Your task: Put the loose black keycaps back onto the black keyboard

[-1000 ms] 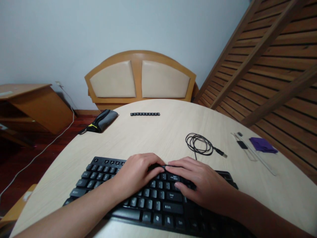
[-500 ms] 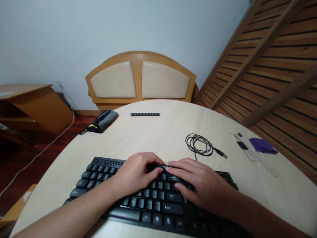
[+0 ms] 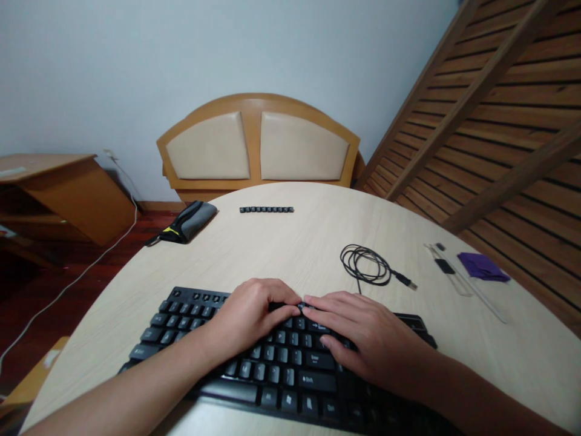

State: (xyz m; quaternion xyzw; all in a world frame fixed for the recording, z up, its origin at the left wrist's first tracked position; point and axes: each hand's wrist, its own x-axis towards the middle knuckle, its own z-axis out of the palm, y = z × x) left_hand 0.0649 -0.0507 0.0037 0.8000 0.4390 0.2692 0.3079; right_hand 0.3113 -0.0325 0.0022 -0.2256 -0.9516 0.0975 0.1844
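A black keyboard (image 3: 272, 369) lies under both hands near the table's front edge. In its top row several positions at the left show bare key sockets (image 3: 206, 297). With thumb and index fingertip together, my left hand (image 3: 252, 312) grips a small keycap (image 3: 301, 306) in that row. My right hand (image 3: 363, 330) lies over the keyboard's right part, fingers stretched; two fingertips touch the right side of the same keycap, and its thumb rests apart, beside the Enter key. A line of loose keycaps (image 3: 267, 209) sits at the table's far side.
A coiled USB cable (image 3: 367, 266) lies behind the keyboard. Farther right are a wire tool with a black grip (image 3: 443, 266), a thin white rod (image 3: 476, 293) and a folded purple cloth (image 3: 483, 266). A grey-black pouch (image 3: 193, 221) lies at the far left edge.
The fingertips of both hands have shifted slightly at the keycap, and the left thumb and index finger sit closer together. Nothing else has visibly moved.
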